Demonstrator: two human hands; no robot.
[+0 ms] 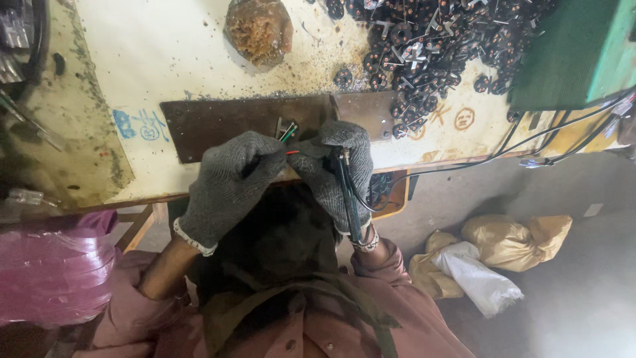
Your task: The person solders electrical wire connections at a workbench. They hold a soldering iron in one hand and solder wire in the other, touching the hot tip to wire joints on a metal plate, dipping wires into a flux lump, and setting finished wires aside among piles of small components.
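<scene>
At the front edge of the workbench (165, 59), the left hand (228, 189) grips the coloured wires (289, 136) and the right hand (338, 169) closes on a soldering iron (350, 199), so the joint seems in progress, with a pile of dark coils (437, 40) lying at the far right.

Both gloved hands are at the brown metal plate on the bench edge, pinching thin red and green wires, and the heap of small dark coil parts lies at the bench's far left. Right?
Not quite. In the head view the heap of coil parts lies at the far right of the bench, not the left. The rest holds: the left hand and right hand, both gloved, meet at the brown plate, pinching the red and green wires.
</scene>
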